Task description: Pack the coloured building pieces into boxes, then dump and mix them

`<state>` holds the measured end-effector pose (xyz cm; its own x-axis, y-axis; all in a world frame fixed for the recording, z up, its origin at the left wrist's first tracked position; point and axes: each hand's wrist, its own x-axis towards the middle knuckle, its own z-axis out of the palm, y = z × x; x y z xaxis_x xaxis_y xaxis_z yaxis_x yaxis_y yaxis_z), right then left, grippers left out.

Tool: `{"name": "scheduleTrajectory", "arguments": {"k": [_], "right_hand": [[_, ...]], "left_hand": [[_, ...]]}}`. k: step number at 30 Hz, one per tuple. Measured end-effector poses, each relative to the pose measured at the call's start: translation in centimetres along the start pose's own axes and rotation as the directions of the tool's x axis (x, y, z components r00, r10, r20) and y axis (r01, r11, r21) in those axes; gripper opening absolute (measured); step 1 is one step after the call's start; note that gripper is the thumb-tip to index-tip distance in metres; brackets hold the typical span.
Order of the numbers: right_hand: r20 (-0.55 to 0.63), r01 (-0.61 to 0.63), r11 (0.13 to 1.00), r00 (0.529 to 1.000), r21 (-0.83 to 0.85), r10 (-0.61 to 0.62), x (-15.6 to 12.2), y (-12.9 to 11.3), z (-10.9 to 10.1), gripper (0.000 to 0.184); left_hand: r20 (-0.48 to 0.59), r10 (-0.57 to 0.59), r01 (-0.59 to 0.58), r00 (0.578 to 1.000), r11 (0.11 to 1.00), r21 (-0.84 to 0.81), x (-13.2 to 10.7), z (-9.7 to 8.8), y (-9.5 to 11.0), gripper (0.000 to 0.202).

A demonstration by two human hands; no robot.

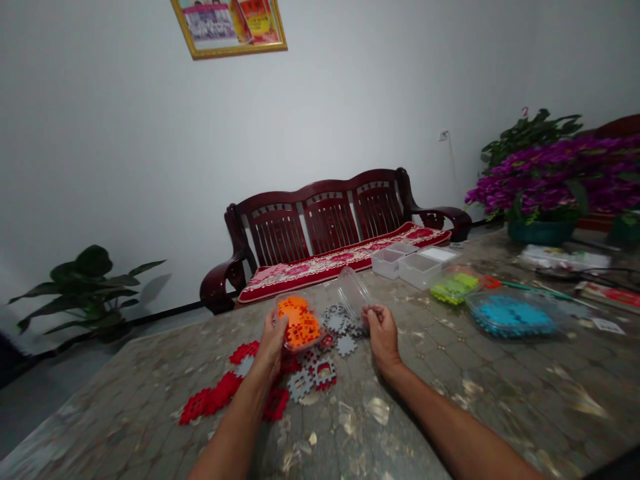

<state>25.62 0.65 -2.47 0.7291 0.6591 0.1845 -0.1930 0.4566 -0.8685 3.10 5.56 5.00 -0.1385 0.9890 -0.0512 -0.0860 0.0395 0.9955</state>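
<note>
Head view: clear lid (353, 293) slants up-leftward lengthwise.

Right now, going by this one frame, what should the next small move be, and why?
Probably the right hand should set the clear plastic piece down on the bare tabletop beside it. The left hand holds the clear container of orange pieces, so neither hand seems free to handle them.
</note>
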Motion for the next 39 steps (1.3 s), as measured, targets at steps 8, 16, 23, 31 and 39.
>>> {"name": "scheduleTrajectory", "arguments": {"k": [8, 16, 23, 31, 39], "right_hand": [[-0.086, -0.001, 1.0, 0.996, 0.011, 0.002, 2.0, 0.0, -1.1, 0.032], [-0.108, -0.026, 1.0, 0.994, 0.006, 0.026, 2.3, 0.1, -1.3, 0.032], [-0.116, -0.048, 0.999, 0.992, 0.011, 0.049, 2.2, -0.3, -1.2, 0.032], [-0.117, -0.07, 0.998, 0.991, 0.002, 0.07, 2.1, -0.5, -1.3, 0.034], [-0.114, -0.075, 0.997, 0.991, -0.007, 0.074, 2.0, -0.1, -1.2, 0.034]], "left_hand": [[-0.052, 0.159, -0.132, 0.986, 0.93, 0.342, 3.9, -1.0, 1.1, 0.056], [-0.01, 0.26, -0.199, 0.966, 0.762, 0.616, 6.5, -1.7, 0.8, 0.054], [0.045, 0.286, -0.219, 0.957, 0.614, 0.759, 7.1, -1.6, 1.0, 0.052], [0.126, 0.311, -0.258, 0.942, 0.43, 0.865, 5.4, -0.7, 1.8, 0.058], [0.266, 0.434, -0.337, 0.861, 0.092, 0.937, 2.5, 1.0, 2.8, 0.059]]}}
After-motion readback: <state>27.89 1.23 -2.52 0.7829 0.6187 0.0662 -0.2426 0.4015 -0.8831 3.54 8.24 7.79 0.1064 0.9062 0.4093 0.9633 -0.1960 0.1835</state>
